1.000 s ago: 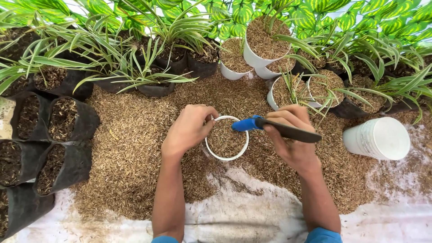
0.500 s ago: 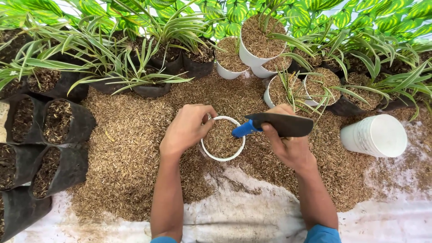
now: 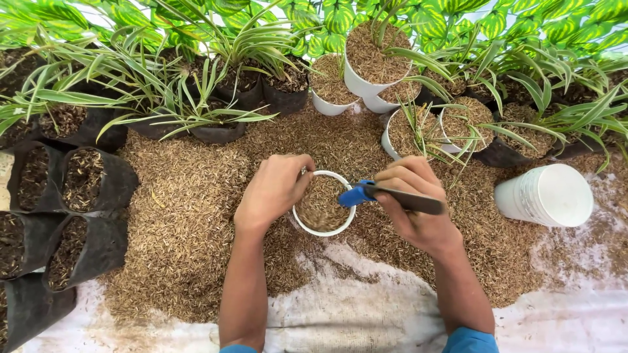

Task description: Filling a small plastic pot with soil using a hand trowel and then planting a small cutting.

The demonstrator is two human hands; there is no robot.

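Observation:
A small white pot (image 3: pixel 322 230) filled with brown husk stands in the middle of a husk pile (image 3: pixel 190 216). My left hand (image 3: pixel 273 189) grips the pot's left rim. My right hand (image 3: pixel 412 202) holds a trowel (image 3: pixel 392 195) with a blue handle and a dark blade. The blue handle end points left over the pot's right rim, and the blade lies edge-on across my fingers, pointing right.
A white pot (image 3: pixel 546 195) lies on its side at the right. White pots with husk and green plants (image 3: pixel 418 131) stand behind. Black grow bags (image 3: pixel 85 180) line the left side. Striped-leaf plants (image 3: pixel 196 98) sit at the back left. A white sheet (image 3: pixel 366 314) covers the ground in front.
The trowel blade has turned from flat-facing to edge-on, and my right hand has dropped slightly toward the pot's rim. My left hand has kept its hold on the pot.

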